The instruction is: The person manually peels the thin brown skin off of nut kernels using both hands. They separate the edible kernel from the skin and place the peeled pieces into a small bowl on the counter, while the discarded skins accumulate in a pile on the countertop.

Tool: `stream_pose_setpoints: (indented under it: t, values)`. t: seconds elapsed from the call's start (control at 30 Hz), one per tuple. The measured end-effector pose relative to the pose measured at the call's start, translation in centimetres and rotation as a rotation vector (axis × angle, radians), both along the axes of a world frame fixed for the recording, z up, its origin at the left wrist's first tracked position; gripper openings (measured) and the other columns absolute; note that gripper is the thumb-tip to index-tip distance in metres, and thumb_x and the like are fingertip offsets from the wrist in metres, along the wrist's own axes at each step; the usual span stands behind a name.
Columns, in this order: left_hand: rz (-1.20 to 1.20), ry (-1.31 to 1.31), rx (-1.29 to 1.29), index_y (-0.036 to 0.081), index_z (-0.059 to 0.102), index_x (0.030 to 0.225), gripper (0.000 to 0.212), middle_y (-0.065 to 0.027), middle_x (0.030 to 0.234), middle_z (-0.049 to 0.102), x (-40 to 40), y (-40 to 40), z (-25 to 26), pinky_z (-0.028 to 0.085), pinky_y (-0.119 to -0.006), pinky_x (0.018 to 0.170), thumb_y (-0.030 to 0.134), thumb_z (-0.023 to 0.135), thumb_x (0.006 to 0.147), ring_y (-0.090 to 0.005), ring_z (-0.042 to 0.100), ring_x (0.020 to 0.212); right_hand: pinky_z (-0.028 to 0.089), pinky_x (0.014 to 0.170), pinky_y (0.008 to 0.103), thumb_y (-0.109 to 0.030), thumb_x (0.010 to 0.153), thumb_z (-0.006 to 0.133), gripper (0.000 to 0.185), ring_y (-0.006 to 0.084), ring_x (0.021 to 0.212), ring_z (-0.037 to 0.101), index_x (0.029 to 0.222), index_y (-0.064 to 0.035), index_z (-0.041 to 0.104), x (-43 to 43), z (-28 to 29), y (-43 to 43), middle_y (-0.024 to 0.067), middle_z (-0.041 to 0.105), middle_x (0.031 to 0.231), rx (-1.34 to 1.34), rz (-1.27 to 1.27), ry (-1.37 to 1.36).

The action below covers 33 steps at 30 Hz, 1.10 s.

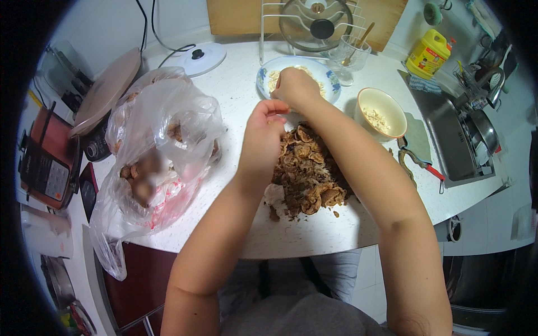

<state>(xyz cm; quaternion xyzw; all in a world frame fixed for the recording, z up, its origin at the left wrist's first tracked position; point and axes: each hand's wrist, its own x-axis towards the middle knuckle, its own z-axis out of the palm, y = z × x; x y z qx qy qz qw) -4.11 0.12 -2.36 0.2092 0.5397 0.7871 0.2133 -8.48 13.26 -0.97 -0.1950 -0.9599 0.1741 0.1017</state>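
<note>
A white plate with a blue floral rim point(261, 86) holds pale nut pieces, and over it is my right hand point(297, 86), its fingertips partly hidden. Just below and left of the plate is my left hand point(269, 122), fingers curled near my right wrist; whether it holds something small is unclear. Below the hands lies a pile of broken walnut shells and brown husks point(307, 168). A cream bowl point(381, 111) with small pale pieces stands right of my right forearm. At the left, a clear plastic bag point(168, 105) contains whole walnuts point(143, 189).
A hand-held nutcracker or pliers with a red handle point(420, 161) lies beside the metal sink point(449, 147). Behind the plate stand a glass cup point(357, 52) and a white wire rack point(262, 31) with a glass lid. A yellow detergent bottle point(428, 54) is at the back right.
</note>
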Motion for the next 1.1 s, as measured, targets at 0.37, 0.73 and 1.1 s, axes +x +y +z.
stream_pose_setpoints:
  t: [0.37,0.73,1.1]
  values:
    - [-0.165,-0.512,0.409,-0.010,0.029,0.115,0.039,-0.0210,0.113,0.039,-1.1,0.2,0.1,0.033,-0.035,0.093,-0.002,0.031,0.077,-0.0282,0.039,0.109,0.045,0.059,0.0284,-0.024,0.066,0.062,0.027,0.0195,0.069,0.060,0.079,-0.0005,0.060,2.9,2.8,1.4,0.0124,0.061,0.070,-0.238,0.164,0.155]
    - [-0.378,-0.479,0.405,-0.010,0.028,0.118,0.055,-0.0220,0.118,0.037,1.9,0.4,1.7,0.026,-0.038,0.095,0.035,0.024,0.087,-0.0286,0.037,0.110,0.041,0.052,0.0252,-0.010,0.069,0.060,0.020,0.0105,0.056,0.052,0.087,-0.0016,0.056,13.8,1.8,-1.6,0.0058,0.056,0.063,-0.464,0.343,0.264]
    - [-0.286,0.162,0.153,-0.006,0.046,0.101,0.022,-0.0074,0.076,0.054,4.1,-0.3,3.5,0.042,-0.023,0.066,0.003,0.044,0.081,-0.0117,0.052,0.068,0.045,0.051,0.0215,-0.016,0.080,0.051,0.021,0.0121,0.056,0.053,0.088,0.0038,0.053,15.6,1.7,-0.1,0.0109,0.057,0.070,-1.683,0.456,0.379]
